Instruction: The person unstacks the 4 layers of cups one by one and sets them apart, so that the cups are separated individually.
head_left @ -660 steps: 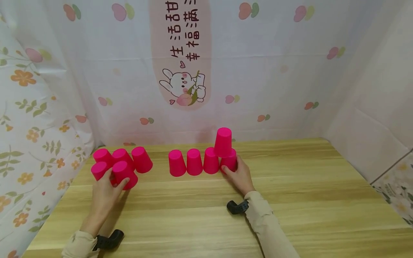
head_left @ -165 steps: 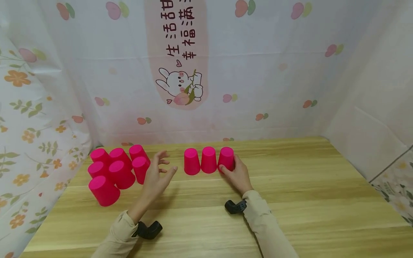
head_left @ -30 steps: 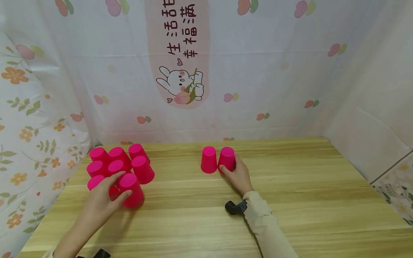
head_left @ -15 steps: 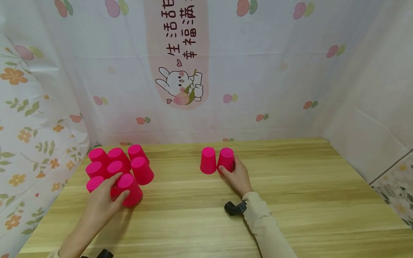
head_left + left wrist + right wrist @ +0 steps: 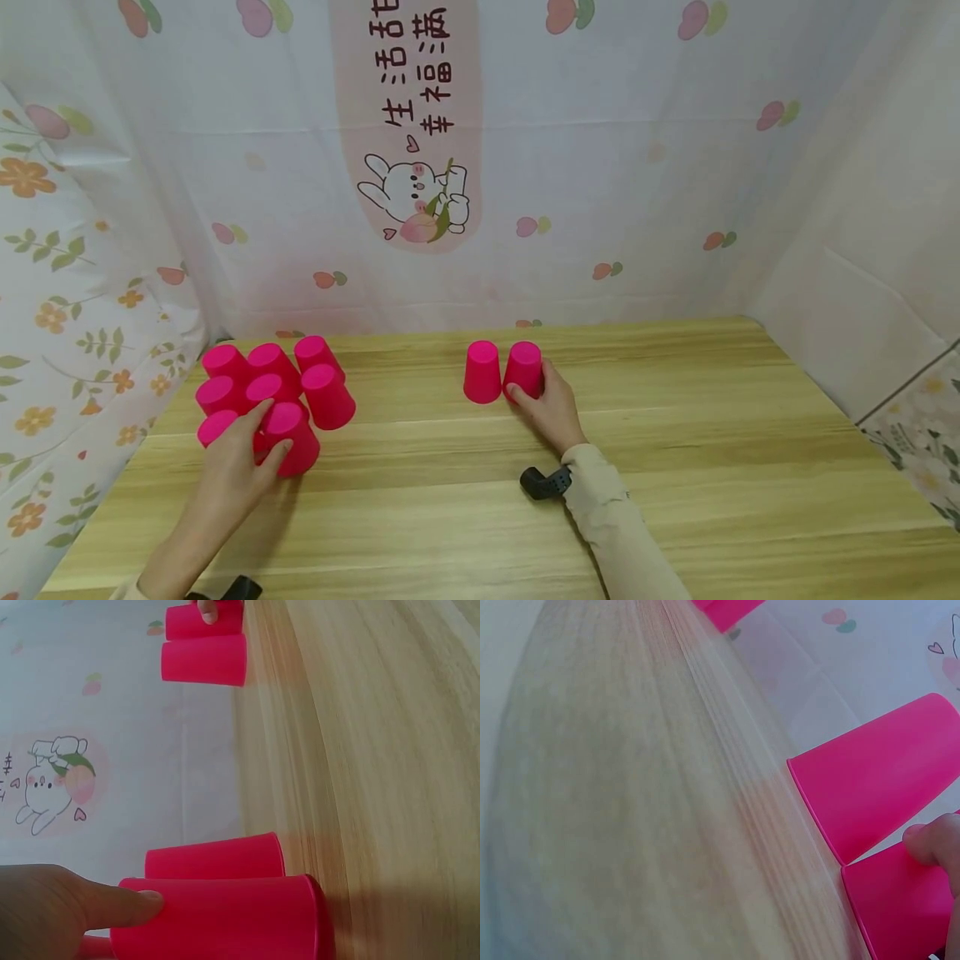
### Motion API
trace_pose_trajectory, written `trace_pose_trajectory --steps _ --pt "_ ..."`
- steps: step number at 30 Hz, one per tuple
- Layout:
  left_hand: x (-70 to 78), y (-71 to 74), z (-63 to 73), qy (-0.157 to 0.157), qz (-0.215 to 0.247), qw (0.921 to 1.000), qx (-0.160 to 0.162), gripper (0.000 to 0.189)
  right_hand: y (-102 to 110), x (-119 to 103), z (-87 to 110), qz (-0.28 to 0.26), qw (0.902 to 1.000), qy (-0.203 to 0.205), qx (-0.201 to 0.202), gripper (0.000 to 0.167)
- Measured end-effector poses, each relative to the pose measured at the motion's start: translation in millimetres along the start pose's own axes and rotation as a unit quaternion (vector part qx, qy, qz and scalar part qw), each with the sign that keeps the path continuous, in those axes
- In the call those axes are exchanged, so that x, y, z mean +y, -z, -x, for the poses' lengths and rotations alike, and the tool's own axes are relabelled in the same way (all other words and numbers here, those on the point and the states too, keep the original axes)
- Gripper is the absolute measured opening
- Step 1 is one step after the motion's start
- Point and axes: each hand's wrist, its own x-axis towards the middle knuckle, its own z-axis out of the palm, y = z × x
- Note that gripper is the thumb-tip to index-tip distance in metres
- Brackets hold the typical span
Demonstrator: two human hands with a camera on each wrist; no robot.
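My left hand [image 5: 234, 473] grips an upside-down pink cup [image 5: 297, 443] at the front of the left group, thumb on its near side. Behind and beside it stand several more inverted pink cups, among them a right-hand cup [image 5: 330, 402]; my fingers partly cover the ones nearest. Over to the right, my right hand [image 5: 553, 414] holds another inverted cup [image 5: 524, 367] around its side, thumb in front. Just left of that stands a single inverted cup [image 5: 482, 377]. The left wrist view shows my thumb pressed on the held cup [image 5: 225, 919], its rim low at the table.
The wooden table [image 5: 465, 517] runs back to a white printed cloth [image 5: 615, 167]. A floral cloth [image 5: 75, 333] hangs along the left side. Black wrist mounts [image 5: 545, 483] sit on both forearms.
The stacked cup and others have gone from the right-hand row, leaving two; the left group has grown. Over the last second my left hand shifts its cup slightly left, toward the group.
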Motion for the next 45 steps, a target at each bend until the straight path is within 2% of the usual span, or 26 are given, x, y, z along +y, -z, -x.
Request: trace_pose_trajectory --steps 8,15,22,27,32,35,38,41,45 --pt "-7.7 0.4 2.0 -0.022 -0.010 0.9996 0.015 0.056 -2.1 -1.5 0.5 -0.002 1.0000 -0.007 -0.004 0.048" --pt "-7.0 2.0 1.6 -0.025 -0.023 0.9993 0.019 0.059 -1.0 0.2 -1.3 0.004 0.9999 -0.009 -0.002 0.047" --pt "-3.3 -0.8 2.4 -0.049 -0.034 0.9967 0.055 0.063 0.3 2.2 -1.9 0.003 1.0000 -0.004 -0.003 0.048" --pt "10.1 3.9 3.5 -0.054 -0.040 0.9957 0.063 0.064 -0.2 1.5 -1.0 -0.001 1.0000 -0.003 -0.001 0.048" --pt "35.3 10.9 0.7 -0.105 -0.040 0.9902 0.083 0.066 0.2 1.3 -1.9 -0.004 1.0000 -0.004 -0.003 0.048" --pt "49.8 10.3 -3.5 -0.136 -0.032 0.9874 0.075 0.065 0.7 1.1 -3.1 -0.003 1.0000 -0.001 -0.002 0.048" --pt "58.9 3.5 -9.7 -0.152 -0.016 0.9865 0.059 0.061 1.2 0.9 -3.8 0.001 1.0000 0.003 0.002 0.048" --pt "63.0 -8.6 -17.2 -0.150 0.005 0.9879 0.037 0.056 1.5 0.9 -3.1 0.001 1.0000 0.000 0.003 0.048" --pt "67.2 -27.7 -28.2 -0.132 0.038 0.9905 0.006 0.052 0.8 1.7 -2.0 0.002 1.0000 -0.007 -0.002 0.048"
